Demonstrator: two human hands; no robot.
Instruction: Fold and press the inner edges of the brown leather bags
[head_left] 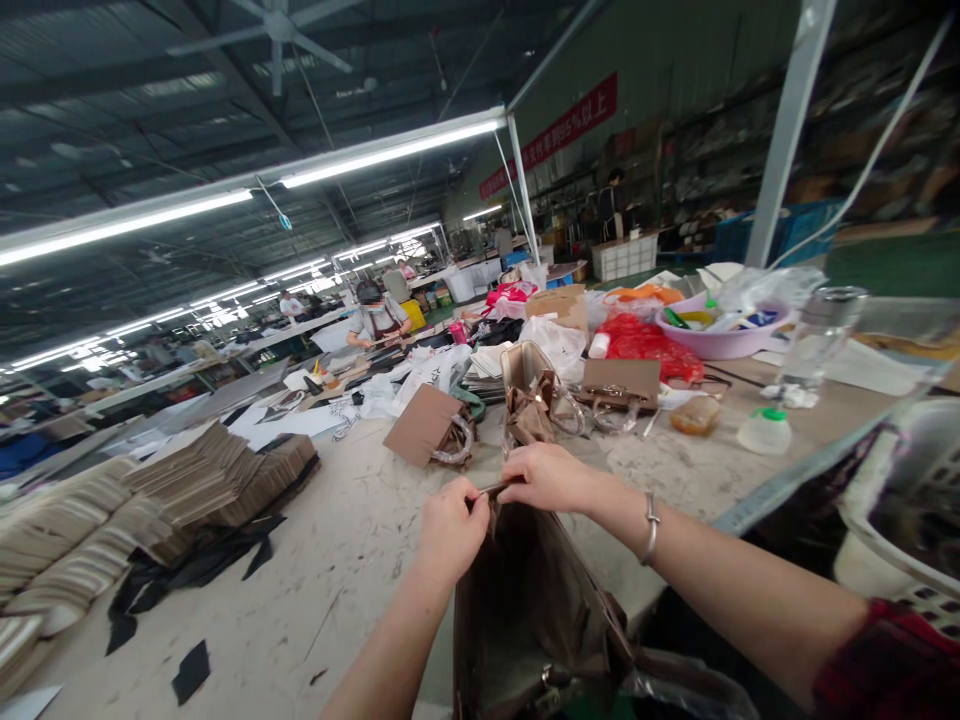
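Observation:
A brown handbag lies before me at the front of the worktable, its mouth spread so the dark inside shows. Both hands meet at the bag's far edge. My left hand is closed, thumb and fingers pinching that edge. Right beside it, my right hand also pinches the edge, fingers bent over it. A metal clasp shows on the near side of the bag, and clear plastic wrap lies at its lower right. The fingertips partly hide the gripped edge.
Stacked brown panels and black scraps lie left on the table. Behind the bag are more brown bag pieces, a glass jar and a purple basin. A white basket stands right. A co-worker sits beyond.

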